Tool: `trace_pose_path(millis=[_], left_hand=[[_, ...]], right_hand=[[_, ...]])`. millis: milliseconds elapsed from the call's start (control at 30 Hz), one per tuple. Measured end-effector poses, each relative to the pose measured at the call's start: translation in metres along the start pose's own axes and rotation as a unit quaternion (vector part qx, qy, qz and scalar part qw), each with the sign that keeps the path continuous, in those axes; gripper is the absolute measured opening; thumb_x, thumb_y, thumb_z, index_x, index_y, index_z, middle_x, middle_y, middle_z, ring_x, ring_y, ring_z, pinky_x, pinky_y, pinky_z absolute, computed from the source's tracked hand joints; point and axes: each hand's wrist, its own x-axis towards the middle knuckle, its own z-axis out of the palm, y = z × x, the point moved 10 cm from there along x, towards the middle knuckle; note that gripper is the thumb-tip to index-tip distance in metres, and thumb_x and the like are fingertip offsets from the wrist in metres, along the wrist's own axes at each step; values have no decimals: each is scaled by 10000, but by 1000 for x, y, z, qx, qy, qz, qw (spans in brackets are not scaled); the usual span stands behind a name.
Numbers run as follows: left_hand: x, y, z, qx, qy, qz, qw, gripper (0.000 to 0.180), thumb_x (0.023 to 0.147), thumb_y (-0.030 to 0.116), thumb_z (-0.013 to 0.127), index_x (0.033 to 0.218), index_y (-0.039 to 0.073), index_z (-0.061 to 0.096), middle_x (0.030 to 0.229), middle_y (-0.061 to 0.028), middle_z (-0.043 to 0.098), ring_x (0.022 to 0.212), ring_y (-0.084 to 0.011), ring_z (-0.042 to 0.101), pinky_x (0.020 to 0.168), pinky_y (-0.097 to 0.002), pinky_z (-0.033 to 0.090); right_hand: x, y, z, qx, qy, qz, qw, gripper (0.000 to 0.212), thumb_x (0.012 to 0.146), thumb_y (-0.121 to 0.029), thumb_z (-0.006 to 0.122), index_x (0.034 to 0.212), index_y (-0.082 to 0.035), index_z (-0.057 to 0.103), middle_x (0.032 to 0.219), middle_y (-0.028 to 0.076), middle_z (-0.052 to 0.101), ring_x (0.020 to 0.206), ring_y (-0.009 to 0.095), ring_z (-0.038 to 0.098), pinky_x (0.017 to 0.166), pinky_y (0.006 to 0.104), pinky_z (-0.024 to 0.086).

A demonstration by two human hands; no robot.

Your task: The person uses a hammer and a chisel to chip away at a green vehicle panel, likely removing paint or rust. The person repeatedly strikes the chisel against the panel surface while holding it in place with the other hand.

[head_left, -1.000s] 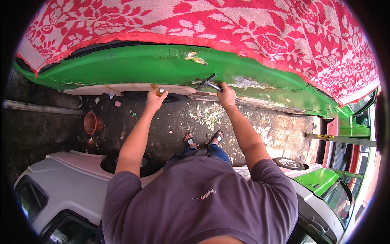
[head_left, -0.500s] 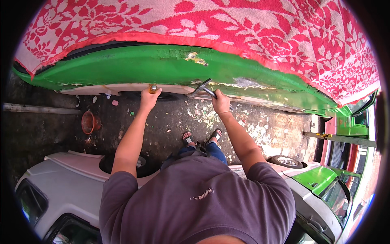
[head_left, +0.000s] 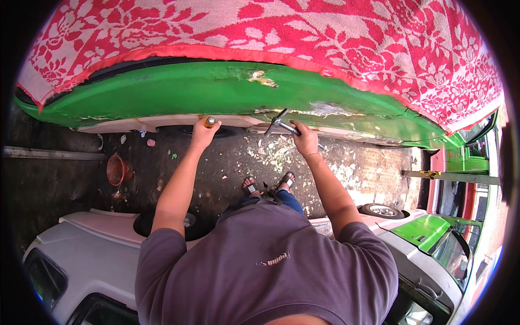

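Green body panel (head_left: 179, 89), worn paint, runs across in front of the person; using it as landmark. Left hand (head_left: 203, 135): at panel's lower edge, left of its middle, fingers wrapped round a short tool (head_left: 210, 123), amber-brown handle, rounded metal end facing up. Other end of tool hidden by the hand; contact with panel can't be told. Right hand (head_left: 306, 140): just below panel's lower edge, right of its middle, closed around the handle of a hammer (head_left: 278, 121). Hammer head overlaps panel's lower edge in view, pointing toward the left-hand tool, well apart from it; touching panel or not, can't tell. Handle butt pokes out past the right hand.

Panel itself: yellowish-white bare patch (head_left: 263, 79) near its middle, long flaked streak (head_left: 330, 110) along its lower right part. Pale strip (head_left: 124, 125) along its bottom edge, dark tyre (head_left: 230, 132) partly visible beneath. Red-and-white floral cloth (head_left: 325, 43) drapes over panel's upper side. Light paint flakes (head_left: 276, 151) scattered on the ground below panel, mostly under its right half. Reddish-orange bucket (head_left: 115, 170), tipped toward view, below panel's left part. Sandals (head_left: 250, 187) on the person's feet, below panel's middle. Pale vehicle (head_left: 103, 244) opposite panel, behind the person.
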Motion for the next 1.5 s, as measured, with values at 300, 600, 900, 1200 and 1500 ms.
trace_pose_path(millis=[300, 600, 900, 1200, 1500], left_hand=[[15, 20, 16, 29, -29, 57, 998, 307, 841, 178, 699, 694, 1, 495, 602, -4, 442, 583, -106, 388, 558, -307, 375], [27, 60, -13, 120, -8, 126, 985, 308, 833, 182, 705, 711, -14, 502, 579, -81, 447, 546, -142, 382, 525, -321, 374], [38, 76, -18, 216, -32, 159, 963, 250, 751, 193, 719, 730, -2, 564, 640, -167, 551, 557, -313, 514, 543, -379, 417], [44, 78, -20, 222, -50, 189, 955, 230, 754, 172, 716, 709, -9, 582, 582, -133, 510, 503, -213, 460, 520, -343, 402], [40, 81, -20, 221, -32, 224, 949, 247, 753, 171, 716, 685, -6, 559, 563, -127, 492, 490, -220, 427, 503, -348, 383]], right_hand=[[24, -9, 31, -24, -57, -25, 998, 426, 735, -137, 690, 1146, -179, 587, 927, 92, 663, 765, 331, 649, 647, 432, 531], [36, -5, 45, -37, -40, -21, 998, 348, 742, -154, 691, 1077, -170, 597, 901, 94, 675, 755, 328, 652, 652, 436, 530], [45, -9, 55, -88, -8, -23, 996, 163, 737, -140, 689, 831, -116, 558, 734, 124, 640, 670, 327, 639, 592, 442, 508], [40, -16, 57, -66, -1, -29, 997, 132, 751, -95, 640, 808, -98, 521, 733, 122, 619, 668, 337, 623, 586, 454, 493], [-2, 30, 26, 43, 66, 119, 990, 192, 790, -161, 694, 960, -139, 608, 721, 132, 623, 658, 345, 615, 583, 424, 476]])
